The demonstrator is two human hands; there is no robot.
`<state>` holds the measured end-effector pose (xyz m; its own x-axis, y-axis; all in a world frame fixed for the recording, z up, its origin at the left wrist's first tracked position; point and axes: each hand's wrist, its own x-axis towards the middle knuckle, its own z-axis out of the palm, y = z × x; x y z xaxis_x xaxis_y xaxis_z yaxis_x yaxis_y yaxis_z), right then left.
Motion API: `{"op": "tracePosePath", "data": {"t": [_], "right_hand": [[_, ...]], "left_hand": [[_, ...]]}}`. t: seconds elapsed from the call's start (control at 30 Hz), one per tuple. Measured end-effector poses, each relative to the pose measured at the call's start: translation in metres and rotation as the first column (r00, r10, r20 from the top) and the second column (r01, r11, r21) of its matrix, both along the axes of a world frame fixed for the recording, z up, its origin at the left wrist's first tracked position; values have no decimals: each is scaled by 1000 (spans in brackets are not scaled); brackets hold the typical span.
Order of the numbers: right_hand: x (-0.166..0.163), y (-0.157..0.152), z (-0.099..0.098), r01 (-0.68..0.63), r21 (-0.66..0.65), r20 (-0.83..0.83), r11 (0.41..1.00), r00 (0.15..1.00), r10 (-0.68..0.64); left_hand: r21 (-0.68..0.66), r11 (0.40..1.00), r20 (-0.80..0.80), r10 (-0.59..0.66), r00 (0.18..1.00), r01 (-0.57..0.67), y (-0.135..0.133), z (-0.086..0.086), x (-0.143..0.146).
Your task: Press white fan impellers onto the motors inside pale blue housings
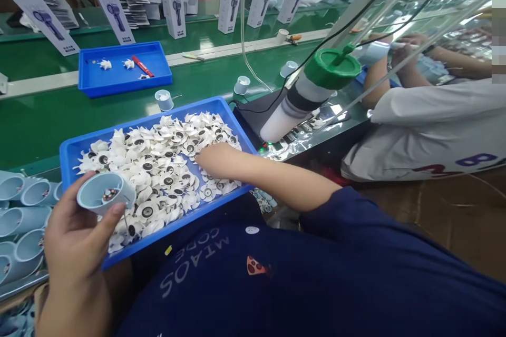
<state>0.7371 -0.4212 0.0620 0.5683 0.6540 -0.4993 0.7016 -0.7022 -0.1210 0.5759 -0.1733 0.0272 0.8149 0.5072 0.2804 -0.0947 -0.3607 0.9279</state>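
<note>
My left hand (79, 237) is closed around a light-blue fan housing (124, 189), a short round cup with a small copper-wound motor (109, 195) inside. The housing's open end faces up and toward me, just over the near left corner of a blue tray (179, 228). Heaped in that tray are many white fan blades (147, 166) with dark round hubs. My right hand (217, 160) reaches down into the right part of the heap. Its fingers are hidden among the blades, so what they touch or hold does not show.
Stacked blue housings (23, 221) stand at the left. Behind the tray, a smaller blue tray (122, 84) holds a few blades and a red marker (142, 66). Loose housings (163, 100) and printed boxes (174, 16) line the green conveyor. A green-capped cylinder (308, 95) and a co-worker's sleeve (411, 105) are at right.
</note>
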Motion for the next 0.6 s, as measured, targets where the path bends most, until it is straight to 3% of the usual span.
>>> {"op": "tracePosePath", "data": {"t": [0.07, 0.1, 0.13, 0.17, 0.2, 0.23, 0.27, 0.3, 0.37, 0.47, 0.6], "right_hand": [[-6, -13, 7, 67, 229, -68, 971, 996, -53], [-10, -18, 7, 144, 406, -198, 902, 978, -67], [-14, -21, 5, 269, 565, -391, 780, 920, -34], [-19, -22, 1, 436, 648, -598, 625, 799, 62], [-23, -22, -4, 604, 630, -755, 489, 623, 204], [-27, -20, -10, 732, 545, -835, 409, 429, 344], [-31, -17, -17, 817, 440, -854, 373, 253, 454], [-34, -14, -23, 865, 347, -841, 364, 114, 529], [-37, -9, -32, 903, 224, -800, 367, -44, 599], [-39, -5, -37, 924, 115, -790, 364, -137, 598], [-38, -6, -37, 932, 67, -798, 358, -166, 580]], "left_hand": [[-53, 996, -63, -68, 996, 65, -6, 5, -8], [-64, 994, -100, -98, 990, 92, -10, 6, -10], [-63, 991, -145, -122, 982, 114, -13, 6, -11], [-49, 990, -192, -139, 971, 132, -17, 6, -12], [-20, 988, -236, -151, 960, 151, -21, 5, -11], [18, 985, -271, -161, 949, 172, -24, 4, -10], [66, 978, -292, -169, 941, 196, -27, 3, -9], [126, 967, -297, -178, 938, 224, -30, 3, -7], [270, 923, -278, -199, 940, 275, -34, 3, -4], [466, 834, -241, -200, 950, 294, -37, 5, -2], [488, 816, -303, -176, 937, 311, -36, 4, -3]]}}
